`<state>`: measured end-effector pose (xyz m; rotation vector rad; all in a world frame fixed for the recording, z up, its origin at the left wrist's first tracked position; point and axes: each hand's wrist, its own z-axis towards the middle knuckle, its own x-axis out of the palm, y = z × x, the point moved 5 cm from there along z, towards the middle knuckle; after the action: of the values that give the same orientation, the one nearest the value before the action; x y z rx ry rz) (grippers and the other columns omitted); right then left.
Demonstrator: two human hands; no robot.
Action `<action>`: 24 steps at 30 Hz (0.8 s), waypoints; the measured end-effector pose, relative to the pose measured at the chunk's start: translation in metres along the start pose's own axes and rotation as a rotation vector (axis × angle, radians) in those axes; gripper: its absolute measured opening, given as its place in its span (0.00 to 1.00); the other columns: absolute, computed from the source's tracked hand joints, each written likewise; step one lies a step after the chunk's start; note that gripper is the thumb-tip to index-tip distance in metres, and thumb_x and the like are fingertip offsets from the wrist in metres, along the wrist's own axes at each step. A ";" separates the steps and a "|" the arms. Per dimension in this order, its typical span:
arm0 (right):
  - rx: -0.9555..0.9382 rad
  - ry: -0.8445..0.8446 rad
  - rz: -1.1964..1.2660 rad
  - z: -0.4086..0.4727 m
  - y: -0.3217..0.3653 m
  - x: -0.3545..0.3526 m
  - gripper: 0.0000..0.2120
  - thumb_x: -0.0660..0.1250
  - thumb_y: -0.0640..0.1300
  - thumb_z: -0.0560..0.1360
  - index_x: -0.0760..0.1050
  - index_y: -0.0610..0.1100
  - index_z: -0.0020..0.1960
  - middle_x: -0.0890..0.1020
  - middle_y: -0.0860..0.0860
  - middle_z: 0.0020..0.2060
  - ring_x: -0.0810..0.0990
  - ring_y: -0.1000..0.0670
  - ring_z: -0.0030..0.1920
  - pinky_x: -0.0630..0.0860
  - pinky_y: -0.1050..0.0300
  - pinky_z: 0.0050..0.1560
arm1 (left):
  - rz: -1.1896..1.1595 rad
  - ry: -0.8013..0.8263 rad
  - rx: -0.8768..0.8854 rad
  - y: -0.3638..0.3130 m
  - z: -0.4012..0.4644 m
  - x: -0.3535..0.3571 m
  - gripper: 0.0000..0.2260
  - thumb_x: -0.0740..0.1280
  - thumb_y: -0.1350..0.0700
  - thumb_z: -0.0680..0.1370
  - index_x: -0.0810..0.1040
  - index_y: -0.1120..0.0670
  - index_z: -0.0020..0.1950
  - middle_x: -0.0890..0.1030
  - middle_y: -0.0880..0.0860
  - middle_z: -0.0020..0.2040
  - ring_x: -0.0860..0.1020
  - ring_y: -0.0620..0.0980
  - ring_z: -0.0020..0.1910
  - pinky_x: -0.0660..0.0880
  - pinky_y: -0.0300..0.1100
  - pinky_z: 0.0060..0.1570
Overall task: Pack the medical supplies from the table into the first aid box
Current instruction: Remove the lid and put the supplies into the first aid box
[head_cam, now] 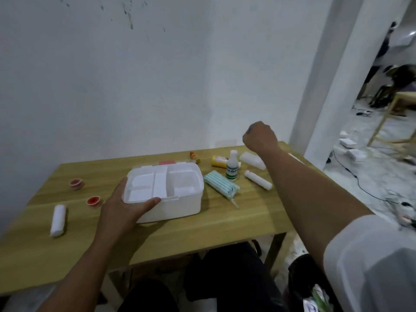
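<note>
A pale wood table (202, 224) stands against a scuffed white wall (157, 75), with a white pillar (324, 86) at its far right corner and, past that, a cluttered floor with cables and a wooden frame. The open white box (166, 194) sits near the table's middle, its divided tray showing on top with nothing seen in it; something pink shows just behind its far rim. The left hand (126, 206) clasps the box's near left corner, thumb laid along the front rim and fingers along the left side. The right hand (260, 137) is raised above the far right part of the table, curled into a fist (whether it holds anything cannot be told). Right of the box lie a striped teal pack (221, 184), an upright white bottle (232, 168) with a green label whose print is too blurred to read, a yellow tube (219, 162) behind it, a white roll (257, 180) and a larger white wrapped piece (252, 161) near the far edge. A small red-and-yellow thing (194, 156) lies behind the box. To the left are two red tape rolls (76, 183) (94, 202) and a white bandage (58, 220), well apart from the box, the bandage near the left edge. The near middle of the table is bare wood, and the near edge lies just above the person's dark trousers.
</note>
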<state>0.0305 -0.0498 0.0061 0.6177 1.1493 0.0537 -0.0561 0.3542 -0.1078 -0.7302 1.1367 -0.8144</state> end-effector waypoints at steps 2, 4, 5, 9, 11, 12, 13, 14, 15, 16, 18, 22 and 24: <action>0.096 0.107 -0.210 -0.010 -0.042 -0.017 0.04 0.66 0.42 0.75 0.74 0.42 0.46 0.83 0.44 0.50 0.80 0.43 0.45 0.76 0.53 0.44 | -0.004 -0.001 0.002 -0.001 -0.001 0.000 0.48 0.78 0.34 0.61 0.64 0.43 0.78 0.73 0.52 0.73 0.72 0.58 0.68 0.76 0.58 0.58; 0.234 0.287 -0.400 -0.027 -0.079 -0.023 0.12 0.68 0.43 0.74 0.77 0.42 0.57 0.81 0.44 0.53 0.81 0.43 0.50 0.79 0.51 0.49 | 0.009 0.000 -0.006 0.000 -0.001 0.000 0.47 0.77 0.36 0.63 0.64 0.43 0.78 0.73 0.52 0.73 0.72 0.58 0.68 0.76 0.58 0.57; 0.289 0.383 -0.501 -0.036 -0.095 -0.023 0.22 0.69 0.44 0.75 0.74 0.43 0.68 0.79 0.44 0.59 0.81 0.42 0.56 0.79 0.50 0.51 | 0.012 -0.003 -0.011 0.000 -0.001 0.000 0.46 0.77 0.36 0.63 0.64 0.42 0.78 0.73 0.52 0.73 0.72 0.58 0.68 0.76 0.57 0.56; 0.231 0.579 -0.711 -0.066 -0.119 -0.017 0.36 0.64 0.41 0.82 0.51 0.53 0.84 0.65 0.46 0.79 0.72 0.43 0.73 0.75 0.49 0.60 | -0.016 0.010 -0.002 -0.004 -0.003 0.000 0.34 0.79 0.39 0.66 0.64 0.29 0.66 0.74 0.50 0.72 0.73 0.55 0.65 0.75 0.51 0.49; 0.265 0.566 -0.719 -0.070 -0.123 -0.019 0.38 0.60 0.41 0.84 0.41 0.56 0.83 0.57 0.50 0.82 0.66 0.46 0.77 0.70 0.50 0.68 | -0.028 0.025 0.008 -0.005 -0.004 0.000 0.31 0.79 0.40 0.67 0.64 0.25 0.60 0.75 0.50 0.71 0.73 0.52 0.63 0.74 0.49 0.47; 0.269 0.546 -0.730 -0.075 -0.120 -0.023 0.36 0.60 0.43 0.84 0.42 0.55 0.84 0.56 0.53 0.82 0.62 0.50 0.79 0.67 0.53 0.72 | -0.027 0.023 0.014 -0.005 -0.003 -0.001 0.32 0.79 0.39 0.67 0.64 0.26 0.63 0.75 0.49 0.71 0.73 0.52 0.63 0.74 0.48 0.47; 0.255 0.520 -0.730 -0.072 -0.124 -0.021 0.34 0.61 0.45 0.84 0.47 0.53 0.84 0.59 0.54 0.81 0.61 0.52 0.79 0.66 0.54 0.73 | -0.016 0.020 0.016 -0.003 -0.003 -0.002 0.35 0.79 0.38 0.66 0.66 0.30 0.68 0.75 0.49 0.71 0.73 0.53 0.64 0.75 0.49 0.48; 0.246 0.504 -0.707 -0.074 -0.125 -0.019 0.31 0.63 0.46 0.83 0.55 0.51 0.82 0.64 0.52 0.78 0.63 0.51 0.78 0.68 0.54 0.72 | -0.008 0.021 0.010 -0.002 -0.002 -0.003 0.39 0.78 0.37 0.65 0.66 0.35 0.73 0.75 0.49 0.71 0.74 0.54 0.64 0.75 0.49 0.49; 0.219 0.469 -0.673 -0.075 -0.128 -0.015 0.27 0.64 0.45 0.82 0.63 0.49 0.80 0.73 0.48 0.72 0.70 0.48 0.75 0.72 0.52 0.68 | -0.004 0.023 -0.001 0.000 -0.001 -0.003 0.42 0.78 0.36 0.64 0.66 0.39 0.75 0.76 0.49 0.71 0.74 0.54 0.65 0.75 0.49 0.50; 0.203 0.427 -0.582 -0.074 -0.136 -0.012 0.27 0.65 0.43 0.80 0.66 0.52 0.78 0.79 0.44 0.61 0.79 0.44 0.65 0.77 0.49 0.60 | -0.004 0.024 -0.005 0.001 -0.001 -0.004 0.44 0.78 0.35 0.64 0.65 0.41 0.76 0.76 0.48 0.70 0.74 0.53 0.64 0.75 0.49 0.49; 0.204 0.314 -0.361 -0.071 -0.145 -0.010 0.42 0.64 0.35 0.76 0.52 0.68 0.77 0.81 0.42 0.44 0.83 0.45 0.42 0.78 0.51 0.41 | -0.011 0.034 -0.008 0.002 0.000 -0.004 0.44 0.78 0.34 0.63 0.65 0.41 0.75 0.76 0.47 0.69 0.74 0.50 0.62 0.75 0.47 0.48; 0.138 0.180 -0.407 -0.060 -0.110 -0.035 0.27 0.70 0.37 0.74 0.71 0.40 0.72 0.82 0.39 0.52 0.81 0.41 0.50 0.78 0.52 0.46 | -0.017 0.033 0.003 -0.002 -0.001 -0.004 0.40 0.78 0.34 0.63 0.67 0.37 0.71 0.76 0.40 0.62 0.73 0.45 0.57 0.73 0.40 0.43; 0.049 0.136 -0.331 -0.048 -0.067 -0.061 0.22 0.77 0.41 0.68 0.79 0.36 0.60 0.83 0.40 0.50 0.81 0.40 0.50 0.78 0.53 0.45 | -0.013 0.029 0.012 -0.006 -0.002 -0.004 0.39 0.79 0.35 0.63 0.67 0.36 0.70 0.74 0.38 0.60 0.73 0.44 0.56 0.71 0.38 0.41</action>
<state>-0.0547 -0.1061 0.0126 0.4658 1.3754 -0.2186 -0.0605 0.3548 -0.1014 -0.7180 1.1531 -0.8448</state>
